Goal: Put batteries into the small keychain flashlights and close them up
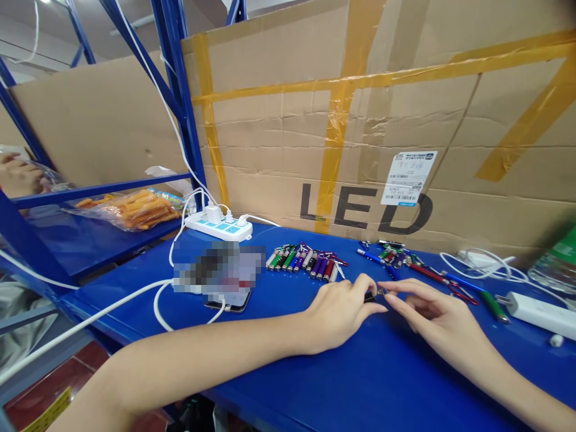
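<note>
My left hand (339,311) is closed around a small black keychain cylinder (369,297), mostly hidden by its fingers. My right hand (434,309) pinches a tiny metal clasp (382,291) at the cylinder's end, thumb and index finger together. Both hands meet just above the blue table (360,372). Behind my left hand lies a row of keychain cylinders (299,261) in silver, green, black, purple and red, their clips pointing away. A looser pile of similar pieces and longer pens (405,261) lies behind my right hand.
Phones (234,300), partly blurred out, lie left with white cables. A power strip (220,225) stands behind them. A white adapter bar (540,313) and a plastic bottle (558,258) are at right. A large cardboard box (279,138) walls the back. Another person's hand (20,175) shows far left.
</note>
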### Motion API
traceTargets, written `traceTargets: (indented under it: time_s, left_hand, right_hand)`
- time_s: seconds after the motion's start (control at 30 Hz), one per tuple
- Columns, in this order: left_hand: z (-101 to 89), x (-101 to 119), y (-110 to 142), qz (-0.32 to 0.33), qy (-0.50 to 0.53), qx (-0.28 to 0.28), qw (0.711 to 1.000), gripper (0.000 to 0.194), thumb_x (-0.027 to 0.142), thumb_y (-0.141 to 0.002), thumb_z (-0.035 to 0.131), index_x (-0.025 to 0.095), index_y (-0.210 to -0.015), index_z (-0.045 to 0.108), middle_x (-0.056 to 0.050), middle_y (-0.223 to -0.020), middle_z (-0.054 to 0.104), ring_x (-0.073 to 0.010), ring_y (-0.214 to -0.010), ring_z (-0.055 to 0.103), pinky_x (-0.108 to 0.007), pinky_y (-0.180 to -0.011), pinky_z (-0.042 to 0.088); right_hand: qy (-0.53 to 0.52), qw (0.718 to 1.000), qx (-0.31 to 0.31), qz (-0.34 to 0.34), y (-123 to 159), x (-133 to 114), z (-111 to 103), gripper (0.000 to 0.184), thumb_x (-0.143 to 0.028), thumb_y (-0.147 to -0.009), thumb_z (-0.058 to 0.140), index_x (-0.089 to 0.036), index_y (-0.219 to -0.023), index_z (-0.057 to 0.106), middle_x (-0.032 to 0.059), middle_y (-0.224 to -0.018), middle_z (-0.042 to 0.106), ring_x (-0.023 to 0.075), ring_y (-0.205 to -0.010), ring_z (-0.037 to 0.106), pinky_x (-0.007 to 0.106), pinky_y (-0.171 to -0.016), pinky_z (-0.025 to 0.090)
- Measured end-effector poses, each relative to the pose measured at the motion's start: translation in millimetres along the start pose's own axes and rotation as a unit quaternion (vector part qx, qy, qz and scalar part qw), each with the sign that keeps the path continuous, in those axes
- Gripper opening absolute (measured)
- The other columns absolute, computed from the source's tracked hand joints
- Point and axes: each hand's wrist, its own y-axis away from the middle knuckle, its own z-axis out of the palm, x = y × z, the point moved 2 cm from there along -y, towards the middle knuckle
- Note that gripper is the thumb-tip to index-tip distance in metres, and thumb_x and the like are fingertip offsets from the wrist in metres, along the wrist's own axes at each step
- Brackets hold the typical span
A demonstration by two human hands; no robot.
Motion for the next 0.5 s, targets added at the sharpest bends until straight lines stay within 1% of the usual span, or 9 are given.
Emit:
traceTargets:
  time_s: [0.13, 0.27, 0.4, 0.5]
  left_hand:
    - [1.3, -0.7, -0.1, 0.001, -0.018, -0.002, 1.0, 0.027, 0.042, -0.092, 0.034, 0.019, -0.103, 0.041, -0.006, -0.1, 0.063, -0.023, -0.091, 0.061, -0.036, -0.074, 0.049]
    - [3.9, -1.7, -0.2, 0.001, -0.047, 0.001, 0.999, 0.032, 0.045, -0.091, 0.035, 0.017, -0.105, 0.041, -0.009, -0.096, 0.064, -0.0246, -0.088, 0.062, -0.036, -0.071, 0.049]
    - [5.8, -2.6, -1.3, 0.003, -0.062, 0.004, 0.998, 0.032, 0.046, -0.091, 0.034, 0.018, -0.106, 0.041, -0.007, -0.091, 0.064, -0.0231, -0.086, 0.062, -0.034, -0.07, 0.049]
    - [5.0, -2.3, -2.0, 0.006, -0.067, 0.0, 0.998, 0.032, 0.046, -0.091, 0.033, 0.018, -0.105, 0.042, -0.007, -0.09, 0.064, -0.0228, -0.086, 0.062, -0.034, -0.071, 0.049]
  right_hand:
    - [-0.007, 1.0, -0.008, 0.002, 0.2, -2.6, 0.2, 0.042, -0.052, -0.077, 0.054, -0.02, -0.102, 0.064, -0.001, -0.055, 0.051, 0.011, -0.045, 0.041, 0.024, -0.041, 0.036]
    - [-0.012, 1.0, -0.007, -0.009, 0.6, -7.9, 0.6, 0.04, -0.052, -0.076, 0.055, -0.02, -0.098, 0.066, -0.0016, -0.053, 0.049, 0.0102, -0.043, 0.039, 0.023, -0.04, 0.035]
    - [-0.018, 1.0, -0.013, -0.021, 1.2, -12.1, 1.1, 0.039, -0.052, -0.074, 0.056, -0.019, -0.092, 0.068, -0.0003, -0.054, 0.051, 0.0102, -0.043, 0.04, 0.023, -0.04, 0.037]
    - [-0.018, 1.0, -0.012, -0.018, 0.6, -12.6, 0.9, 0.039, -0.053, -0.073, 0.057, -0.02, -0.091, 0.068, 0.0002, -0.054, 0.052, 0.0104, -0.043, 0.04, 0.024, -0.04, 0.038]
